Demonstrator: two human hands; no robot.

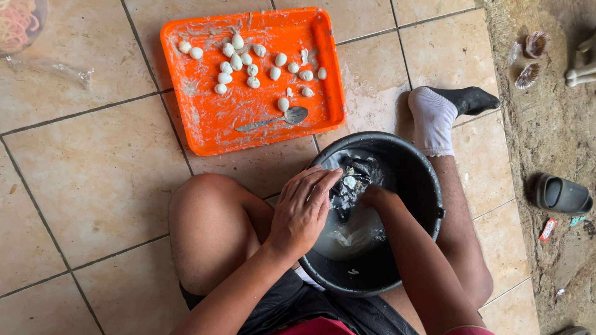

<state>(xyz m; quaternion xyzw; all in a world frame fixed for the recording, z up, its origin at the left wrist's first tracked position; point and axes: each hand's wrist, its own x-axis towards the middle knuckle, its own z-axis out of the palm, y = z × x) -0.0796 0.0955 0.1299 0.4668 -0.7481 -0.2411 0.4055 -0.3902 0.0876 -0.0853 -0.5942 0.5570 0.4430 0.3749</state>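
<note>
Two hands are working inside the black bucket (379, 214): left hand (302, 211) lying spread on its rim, right hand (372, 197) dipping in (grip hidden). Roughly twenty peeled eggs (248, 65) are sitting along the orange tray (205, 124)'s far edge.

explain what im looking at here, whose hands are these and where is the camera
This is one picture from a camera worn on a person's head, looking down at their own lap and hands. No machine is involved. The person sits on a tiled floor with a black bucket between their legs. The left hand rests on the bucket's near rim, fingers reaching inward. The right hand is down inside the bucket, among a dark plastic liner and whitish contents; whether it grips anything cannot be told. In front lies an orange tray holding small white egg-shaped pieces and a metal spoon. One foot wears a white sock. To the right, on bare ground, lie a dark sandal and two shells.
</note>
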